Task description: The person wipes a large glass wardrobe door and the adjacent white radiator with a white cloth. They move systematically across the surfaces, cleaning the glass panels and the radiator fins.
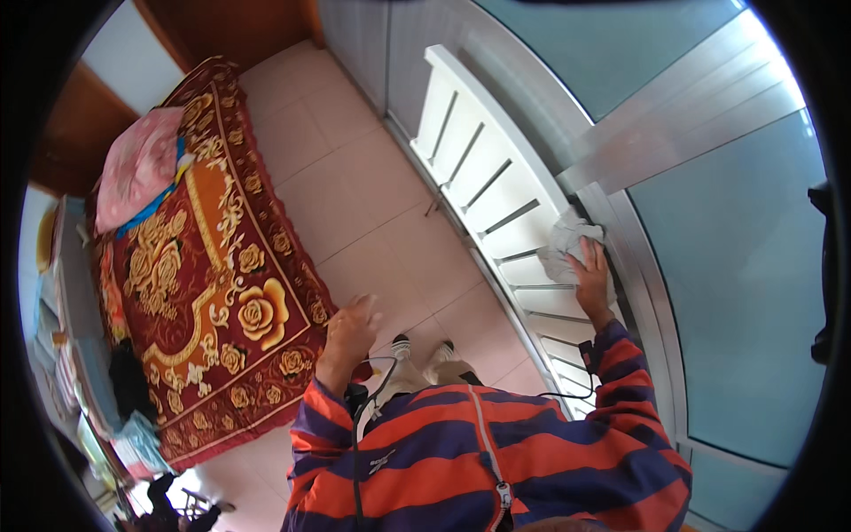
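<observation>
My right hand [590, 276] presses a crumpled light grey cloth [564, 241] onto the top edge of a white slatted radiator [492, 156] beneath the window, its fingers spread over the fabric. Part of the cloth hangs down over the radiator's slats. My left hand [349, 332] is raised in front of my body, above the floor near the bed's edge; its fingers look loosely curled and slightly blurred, and nothing is seen in them. Cables run along both of my sleeves.
A bed with a red and gold rose-patterned blanket [262, 312] stands at left, with a pink pillow [143, 163] on it. Metal-framed glass panes [725, 279] rise at right. Pink floor tiles [372, 193] lie between bed and radiator. A person [166, 509] is partly visible at lower left.
</observation>
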`<act>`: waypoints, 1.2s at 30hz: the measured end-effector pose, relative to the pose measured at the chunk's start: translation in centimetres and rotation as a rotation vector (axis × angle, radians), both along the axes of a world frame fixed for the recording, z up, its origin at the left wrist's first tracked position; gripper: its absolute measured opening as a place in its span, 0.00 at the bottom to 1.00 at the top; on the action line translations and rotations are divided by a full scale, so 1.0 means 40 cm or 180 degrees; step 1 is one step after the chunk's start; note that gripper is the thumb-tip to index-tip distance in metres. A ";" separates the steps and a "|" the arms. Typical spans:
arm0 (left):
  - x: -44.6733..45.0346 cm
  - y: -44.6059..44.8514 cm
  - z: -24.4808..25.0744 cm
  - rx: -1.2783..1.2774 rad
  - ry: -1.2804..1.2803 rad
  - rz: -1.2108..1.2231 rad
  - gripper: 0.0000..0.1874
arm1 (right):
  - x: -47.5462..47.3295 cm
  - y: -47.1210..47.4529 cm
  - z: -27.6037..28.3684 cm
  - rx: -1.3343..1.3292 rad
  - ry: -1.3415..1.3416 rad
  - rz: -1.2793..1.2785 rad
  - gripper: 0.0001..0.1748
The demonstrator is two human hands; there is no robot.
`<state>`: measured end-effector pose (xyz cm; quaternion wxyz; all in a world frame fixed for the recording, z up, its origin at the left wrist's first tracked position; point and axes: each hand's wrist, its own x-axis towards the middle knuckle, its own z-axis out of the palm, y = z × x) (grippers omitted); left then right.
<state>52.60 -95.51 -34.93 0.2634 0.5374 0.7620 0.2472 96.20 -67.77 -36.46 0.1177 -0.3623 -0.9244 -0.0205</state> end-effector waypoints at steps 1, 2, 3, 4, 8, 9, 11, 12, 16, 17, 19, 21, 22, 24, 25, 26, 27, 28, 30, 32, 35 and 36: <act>-0.004 0.012 0.012 0.0178 -0.0050 0.0077 0.18 | 0.001 0.001 0.000 0.0044 0.0033 -0.0053 0.26; -0.010 0.030 0.019 -0.0039 -0.0038 0.0103 0.18 | -0.004 0.003 0.003 0.0109 0.0035 -0.0035 0.25; -0.012 0.041 0.026 -0.0073 -0.0032 0.0130 0.18 | -0.012 0.010 0.003 0.0044 -0.0112 -0.0088 0.24; -0.011 0.043 0.033 -0.0139 -0.0014 0.0191 0.18 | -0.028 0.016 0.004 0.0175 -0.0061 0.0051 0.21; -0.010 0.087 0.043 -0.0006 0.0415 0.0199 0.18 | -0.145 0.095 -0.001 0.0131 -0.0160 0.0516 0.20; -0.006 0.097 0.048 0.0025 0.0712 0.0171 0.19 | -0.192 0.126 -0.008 0.0201 -0.0033 0.0576 0.21; -0.010 0.111 0.071 -0.0035 0.0868 0.0267 0.20 | -0.299 0.209 -0.022 0.0589 0.0384 0.0539 0.23; -0.015 0.126 0.082 -0.0071 0.0793 0.0309 0.21 | -0.351 0.258 -0.028 0.0402 0.0508 0.0467 0.24; -0.030 0.165 0.133 -0.0209 0.0503 0.0655 0.21 | -0.483 0.394 -0.039 0.0022 0.0397 0.0404 0.29; -0.028 0.169 0.141 -0.0275 0.0440 0.0767 0.21 | -0.499 0.411 -0.037 -0.0018 0.0306 0.0384 0.29; -0.032 0.181 0.149 -0.0373 0.0342 0.0870 0.21 | -0.512 0.423 -0.032 -0.0042 0.0265 0.0415 0.30; -0.040 0.190 0.146 -0.0471 0.0233 0.0867 0.20 | -0.510 0.416 -0.025 -0.0062 0.0190 0.0432 0.31; -0.045 0.196 0.140 -0.0385 0.0256 0.0882 0.20 | -0.506 0.410 -0.021 -0.0074 0.0158 0.0426 0.31; -0.066 0.211 0.125 -0.0258 0.0330 0.0883 0.20 | -0.505 0.402 -0.014 -0.0067 0.0162 0.0460 0.33; -0.085 0.223 0.116 -0.0274 0.0261 0.0870 0.20 | -0.507 0.401 -0.011 -0.0213 0.0035 0.0319 0.34; -0.104 0.239 0.105 -0.0326 0.0211 0.0842 0.20 | -0.510 0.402 -0.008 -0.0266 0.0003 0.0287 0.34; -0.123 0.256 0.094 -0.0378 0.0152 0.0809 0.20 | -0.517 0.405 -0.007 -0.0318 -0.0038 0.0250 0.35; -0.141 0.273 0.081 -0.0365 0.0106 0.0763 0.20 | -0.525 0.410 -0.004 -0.0338 0.0026 0.0284 0.36; -0.202 0.315 0.059 -0.0363 0.0099 0.0641 0.19 | -0.551 0.427 0.000 -0.0357 0.0159 0.0363 0.37; -0.267 0.359 0.039 -0.0226 0.0082 0.0541 0.18 | -0.593 0.452 0.002 -0.0373 0.0087 0.0380 0.41; -0.372 0.423 0.017 -0.0102 0.0068 0.0407 0.18 | -0.699 0.510 0.000 -0.0080 -0.0104 0.0373 0.44; -0.410 0.441 0.015 -0.0063 0.0065 0.0380 0.18 | -0.746 0.536 -0.002 -0.0008 -0.0230 0.0310 0.45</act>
